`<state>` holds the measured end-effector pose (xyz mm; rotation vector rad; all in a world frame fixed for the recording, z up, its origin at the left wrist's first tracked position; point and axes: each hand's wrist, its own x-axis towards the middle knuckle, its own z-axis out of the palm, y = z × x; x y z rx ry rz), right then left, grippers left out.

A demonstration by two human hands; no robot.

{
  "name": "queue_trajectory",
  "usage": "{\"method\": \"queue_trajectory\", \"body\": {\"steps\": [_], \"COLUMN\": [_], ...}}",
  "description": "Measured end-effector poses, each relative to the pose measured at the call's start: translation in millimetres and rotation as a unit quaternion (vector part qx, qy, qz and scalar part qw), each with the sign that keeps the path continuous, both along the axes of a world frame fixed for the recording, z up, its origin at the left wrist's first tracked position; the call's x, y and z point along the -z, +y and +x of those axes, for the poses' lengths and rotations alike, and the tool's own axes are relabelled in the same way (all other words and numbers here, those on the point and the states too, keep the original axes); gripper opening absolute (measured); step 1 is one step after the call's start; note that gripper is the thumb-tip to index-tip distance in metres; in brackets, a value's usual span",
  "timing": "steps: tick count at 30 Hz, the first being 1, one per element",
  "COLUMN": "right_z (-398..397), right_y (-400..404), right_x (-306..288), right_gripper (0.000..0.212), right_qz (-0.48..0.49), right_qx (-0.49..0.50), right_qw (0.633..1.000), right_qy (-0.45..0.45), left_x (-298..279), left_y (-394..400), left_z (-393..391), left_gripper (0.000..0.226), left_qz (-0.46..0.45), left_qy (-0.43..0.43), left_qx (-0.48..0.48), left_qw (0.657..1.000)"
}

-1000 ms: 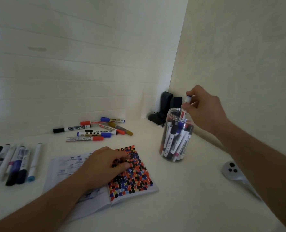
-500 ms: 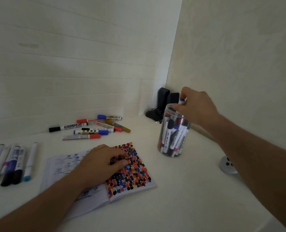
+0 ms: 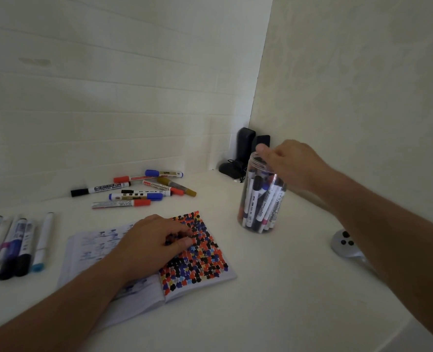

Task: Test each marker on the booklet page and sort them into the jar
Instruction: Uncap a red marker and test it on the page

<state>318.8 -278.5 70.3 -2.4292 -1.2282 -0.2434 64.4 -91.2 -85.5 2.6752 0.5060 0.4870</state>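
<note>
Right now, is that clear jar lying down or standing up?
Standing up. The jar rests on its base on the table, open mouth upward, markers leaning inside.

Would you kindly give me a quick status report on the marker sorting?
Right hand over jar mouth, grip unclear. Left hand flat on booklet. Loose markers wait behind it; path clear.

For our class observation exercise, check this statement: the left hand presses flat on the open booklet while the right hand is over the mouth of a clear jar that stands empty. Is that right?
One detail is wrong: the jar is not empty; it holds many markers standing on end. The head view shows this. The rest stands: the left hand presses on the open booklet, and the right hand is over the jar's mouth.
</note>
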Motion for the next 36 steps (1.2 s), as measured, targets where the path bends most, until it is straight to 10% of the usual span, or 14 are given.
{"method": "queue_trajectory", "body": {"steps": [17,25,32,36], "right_z": [-4.3,-3.8,-16.7,-78.3], "right_y": [15.4,9.6,-0.3,29.6], "right_x": [-25.6,-14.0,-2.2,42.1], "right_gripper": [0.119,0.102,0.054,0.018], "right_qz": [-0.331,-0.190,0.170,0.149], "right_qx": [0.025,0.020,-0.032,-0.176], "right_qw": [0.943,0.981,0.965,0.973], "right_qy": [-0.015,0.035,-0.199,0.016], "left_x": [-5.1,-5.3,-4.5,-6.4], "left_y": [-4.2,-4.8,-2.6,13.0], "left_z": [-2.2,-0.9,-1.4,1.9], "left_gripper": [0.041,0.039,0.029,0.016], "left_qz": [0.008,0.003,-0.017,-0.106], "left_qy": [0.003,-0.004,-0.030,-0.107], "left_qx": [-0.005,-0.011,-0.023,-0.119], "left_qw": [1.000,1.000,0.999,0.981]}}
